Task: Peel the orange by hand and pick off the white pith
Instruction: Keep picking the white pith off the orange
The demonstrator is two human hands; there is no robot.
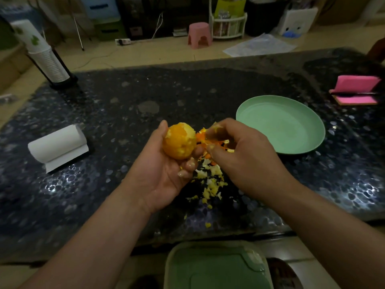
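Note:
My left hand (pixel 164 174) cups a mostly peeled orange (pixel 179 140), fingers curled under it and thumb at its top left. Patches of white pith still cling to the fruit. Just to the right, my right hand (pixel 241 155) hovers with fingers curled, pinching a small scrap of peel or pith (pixel 216 127) at the fingertips, slightly blurred. Below and between the hands a heap of peel and pith bits (pixel 210 180) lies on the dark speckled table (pixel 125 113).
A green plate (pixel 302 142) sits right of the hands. A white paper roll (pixel 58 144) lies at the left, a cup stack (pixel 44 59) at the back left, a pink notepad (pixel 356 90) at the far right. A green bin (pixel 216 268) stands below the table's near edge.

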